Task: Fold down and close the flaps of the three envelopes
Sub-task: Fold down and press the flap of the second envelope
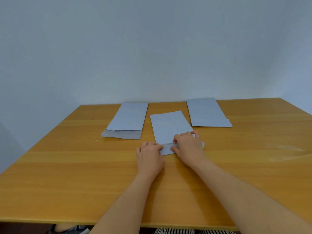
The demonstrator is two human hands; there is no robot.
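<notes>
Both hands hold the flap of the pale blue paper envelope point(170, 127) in the middle. The left hand point(150, 156) pinches the flap's point(167, 148) left end, and the right hand point(187, 146) curls over its right part. If one hand pushes harder, the fold may go crooked. Past the hands, the left pale blue envelope point(126, 120) looks open still.

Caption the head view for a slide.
Both hands, left and right, grip the middle envelope's flap on a wooden table.
</notes>
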